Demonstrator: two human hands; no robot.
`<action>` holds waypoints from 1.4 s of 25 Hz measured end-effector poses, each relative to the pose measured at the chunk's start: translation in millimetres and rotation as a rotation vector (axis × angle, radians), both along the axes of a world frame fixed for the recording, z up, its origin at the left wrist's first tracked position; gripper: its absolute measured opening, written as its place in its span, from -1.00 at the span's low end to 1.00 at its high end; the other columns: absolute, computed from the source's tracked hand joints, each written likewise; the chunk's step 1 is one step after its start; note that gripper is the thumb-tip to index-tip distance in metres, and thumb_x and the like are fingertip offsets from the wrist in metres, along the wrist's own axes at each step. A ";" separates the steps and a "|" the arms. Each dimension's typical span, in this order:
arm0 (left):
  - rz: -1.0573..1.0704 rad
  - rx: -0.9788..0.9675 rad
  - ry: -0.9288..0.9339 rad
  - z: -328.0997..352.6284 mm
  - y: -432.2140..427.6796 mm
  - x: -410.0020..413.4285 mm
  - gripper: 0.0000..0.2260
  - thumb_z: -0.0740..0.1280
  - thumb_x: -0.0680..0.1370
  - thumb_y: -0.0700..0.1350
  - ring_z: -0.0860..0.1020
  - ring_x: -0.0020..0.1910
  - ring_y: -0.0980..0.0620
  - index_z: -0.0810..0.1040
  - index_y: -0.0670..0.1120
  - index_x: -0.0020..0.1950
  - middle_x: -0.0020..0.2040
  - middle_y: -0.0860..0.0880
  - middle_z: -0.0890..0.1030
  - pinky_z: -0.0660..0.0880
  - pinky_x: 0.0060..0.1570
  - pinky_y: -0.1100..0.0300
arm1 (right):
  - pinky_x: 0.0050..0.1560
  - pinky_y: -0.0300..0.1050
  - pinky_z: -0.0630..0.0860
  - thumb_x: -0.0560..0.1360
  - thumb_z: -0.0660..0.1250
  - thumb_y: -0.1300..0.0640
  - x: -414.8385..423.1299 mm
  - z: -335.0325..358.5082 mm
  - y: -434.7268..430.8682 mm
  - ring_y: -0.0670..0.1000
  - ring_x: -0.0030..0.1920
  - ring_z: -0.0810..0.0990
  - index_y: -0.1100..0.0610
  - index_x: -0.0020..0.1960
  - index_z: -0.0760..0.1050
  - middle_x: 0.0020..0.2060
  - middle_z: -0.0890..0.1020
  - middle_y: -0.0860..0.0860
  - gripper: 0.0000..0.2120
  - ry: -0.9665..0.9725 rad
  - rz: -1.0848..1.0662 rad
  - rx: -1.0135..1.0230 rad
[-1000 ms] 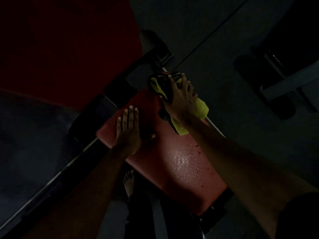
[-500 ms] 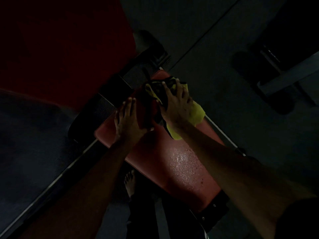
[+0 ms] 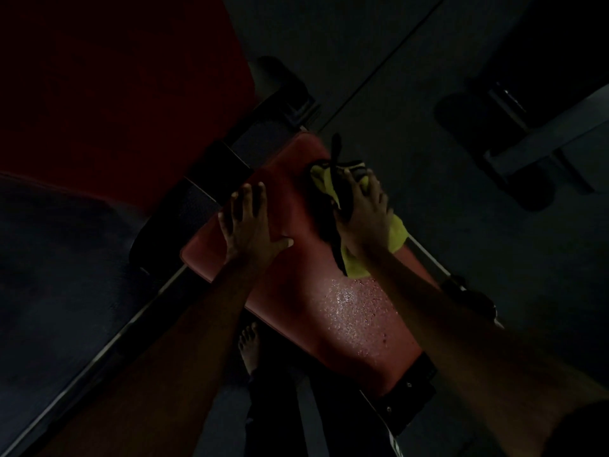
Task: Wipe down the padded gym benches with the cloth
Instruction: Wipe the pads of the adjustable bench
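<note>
On the red padded bench (image 3: 296, 311), which ran on a slant from the far left corner down toward your right, you had both hands at the far half of the pad. Your left hand (image 3: 250, 225) lay flat on the vinyl near its left edge, with the fingers spread and straight, the thumb stuck out to the side, and nothing held in it. Your right hand (image 3: 362, 219) was on top of the yellow cloth (image 3: 356, 270) at the pad's right edge. Its fingers were curved over the bunched fabric and pushed it down onto the pad; the thumb was hidden, so you could not tell how it sat. A black strip (image 3: 336, 153) of the cloth stuck out past your fingertips, and a yellow fold hung over the bench's right side.

Nearer to you, just below the cloth, a wet patch (image 3: 349, 301) glistened on the vinyl. Your bare foot (image 3: 248, 347) stood on the dark floor (image 3: 412, 94) just beside the bench's left side. A second red pad (image 3: 115, 94) filled the upper left. The light was dim, and the grey equipment (image 3: 534, 140) at the upper right was too dark to make out.
</note>
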State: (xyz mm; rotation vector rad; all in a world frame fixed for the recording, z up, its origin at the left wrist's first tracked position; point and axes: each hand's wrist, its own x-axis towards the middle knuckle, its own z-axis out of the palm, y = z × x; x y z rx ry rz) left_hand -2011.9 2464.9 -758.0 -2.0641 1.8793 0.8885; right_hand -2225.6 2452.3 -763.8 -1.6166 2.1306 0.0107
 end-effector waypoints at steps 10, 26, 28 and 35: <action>-0.004 0.000 -0.018 -0.9 -2.7 -2.3 0.14 0.49 0.38 0.30 -0.18 0.62 -0.18 -0.23 0.00 0.64 0.65 -0.11 -0.17 -0.10 0.50 -0.29 | 0.43 0.29 0.22 0.55 0.30 -0.19 34.0 -9.4 -70.5 0.27 0.52 0.20 -0.16 0.63 0.09 0.61 0.13 0.10 -0.28 0.001 0.131 0.049; -0.005 -0.004 -0.007 -3.5 -0.1 0.4 0.13 0.47 0.39 0.31 -0.18 0.61 -0.17 -0.25 0.02 0.64 0.65 -0.11 -0.18 -0.12 0.50 -0.29 | 0.40 0.33 0.26 0.54 0.26 -0.23 10.9 -12.6 -26.3 0.26 0.49 0.27 -0.12 0.57 0.20 0.55 0.25 0.07 -0.36 0.044 -0.064 0.046; -0.010 -0.008 -0.009 -5.8 0.2 1.4 0.13 0.47 0.38 0.32 -0.18 0.61 -0.18 -0.25 0.03 0.64 0.65 -0.10 -0.19 -0.12 0.49 -0.31 | 0.35 0.30 0.34 0.54 0.22 -0.30 7.0 -15.9 -40.6 0.26 0.41 0.37 -0.10 0.55 0.24 0.52 0.30 0.09 -0.36 0.032 0.015 0.029; -0.015 -0.016 -0.044 -6.2 1.7 -2.3 0.13 0.47 0.38 0.32 -0.14 0.62 -0.19 -0.23 0.01 0.64 0.65 -0.13 -0.15 -0.04 0.49 -0.35 | 0.39 0.26 0.37 0.54 0.28 -0.24 -50.2 -7.7 79.1 0.21 0.50 0.30 -0.16 0.60 0.16 0.58 0.23 0.06 -0.32 0.073 -0.031 -0.029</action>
